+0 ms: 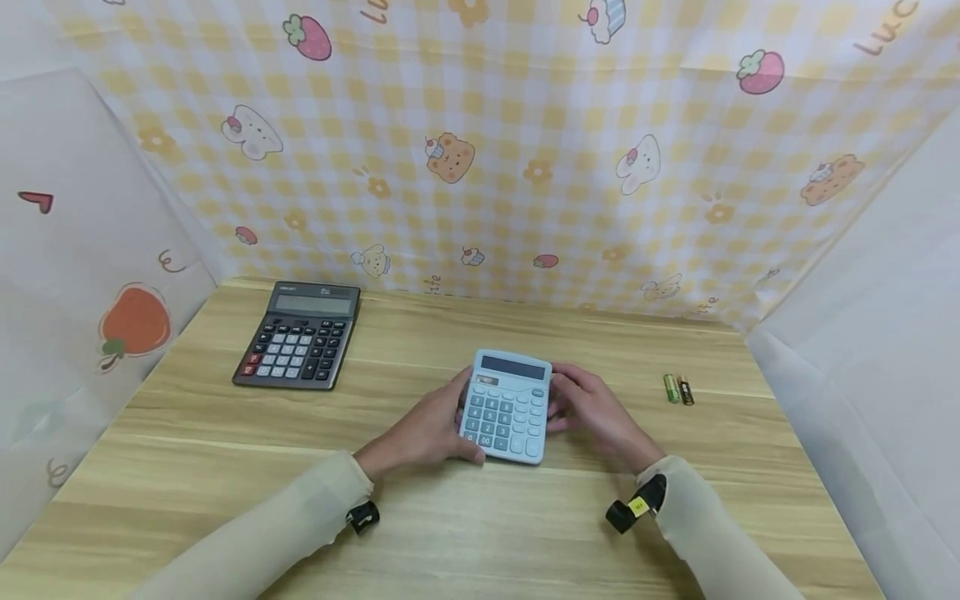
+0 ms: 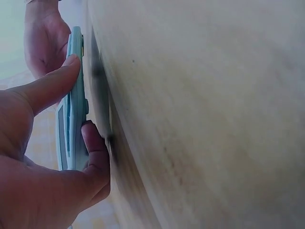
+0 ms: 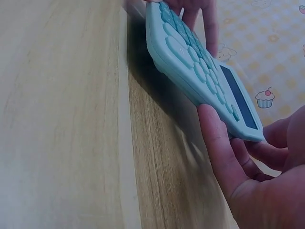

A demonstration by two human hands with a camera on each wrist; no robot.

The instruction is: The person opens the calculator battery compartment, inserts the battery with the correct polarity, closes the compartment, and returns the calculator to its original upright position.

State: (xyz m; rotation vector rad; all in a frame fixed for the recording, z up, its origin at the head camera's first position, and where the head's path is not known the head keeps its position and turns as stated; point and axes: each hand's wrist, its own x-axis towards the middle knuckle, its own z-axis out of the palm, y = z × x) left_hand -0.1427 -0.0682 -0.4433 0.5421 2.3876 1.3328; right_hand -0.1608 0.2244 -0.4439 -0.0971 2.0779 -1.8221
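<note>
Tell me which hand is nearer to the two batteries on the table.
Right. The right hand grips the blue calculator's right edge, on the side facing the batteries, with bare table between. The left hand grips the calculator's left edge, farther off.

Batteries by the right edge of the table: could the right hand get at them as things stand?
Probably yes, once it lets go. The batteries lie on bare table beside the right hand, nothing between. But that hand and the left hand both hold the blue calculator, so its grip is occupied.
</note>
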